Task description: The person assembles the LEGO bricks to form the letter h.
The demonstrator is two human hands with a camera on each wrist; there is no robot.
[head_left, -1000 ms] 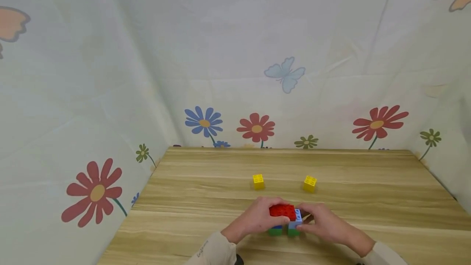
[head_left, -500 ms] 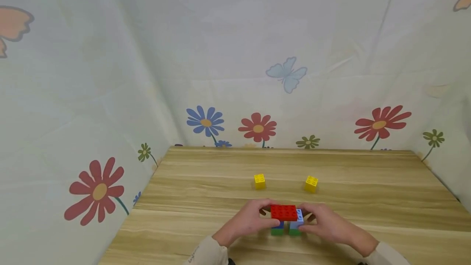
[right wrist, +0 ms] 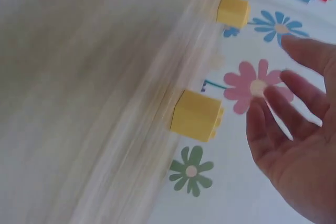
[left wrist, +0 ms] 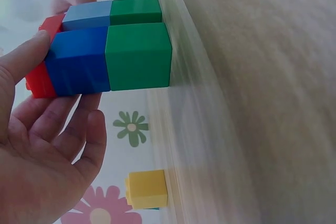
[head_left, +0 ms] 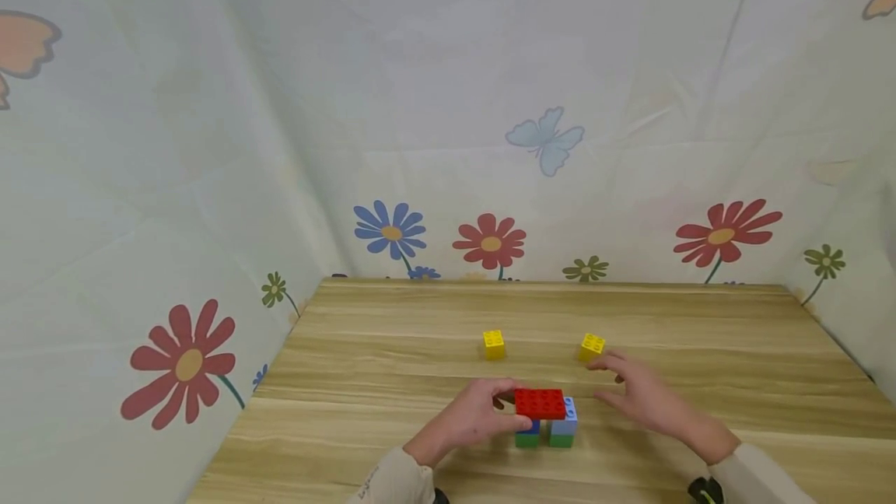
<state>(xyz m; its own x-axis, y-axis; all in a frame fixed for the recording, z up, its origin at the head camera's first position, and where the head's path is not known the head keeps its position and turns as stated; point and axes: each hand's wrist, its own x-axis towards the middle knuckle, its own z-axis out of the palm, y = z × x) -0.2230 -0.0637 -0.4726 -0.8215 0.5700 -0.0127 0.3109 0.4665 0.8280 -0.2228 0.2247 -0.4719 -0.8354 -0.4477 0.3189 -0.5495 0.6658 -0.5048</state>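
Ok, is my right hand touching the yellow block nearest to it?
Apart. The right wrist view shows it: a strip of pale patterned cloth is plainly visible between your right hand and that yellow block.

I'm reading the red brick [head_left: 539, 404] as hard plastic, studded, slight gloss. Dark blue brick [left wrist: 79, 60], light blue brick [head_left: 564, 426] and green bricks [left wrist: 137, 56]: smooth plastic sides, soft sheen on my left wrist feed. Yellow bricks [head_left: 493, 345]: studded plastic too. Tabletop [head_left: 392, 317] looks like smooth wood grain, low gloss. Backdrop [head_left: 420, 61]: creased printed cloth, mostly matt. Sleeves [head_left: 395, 479]: matt cloth.
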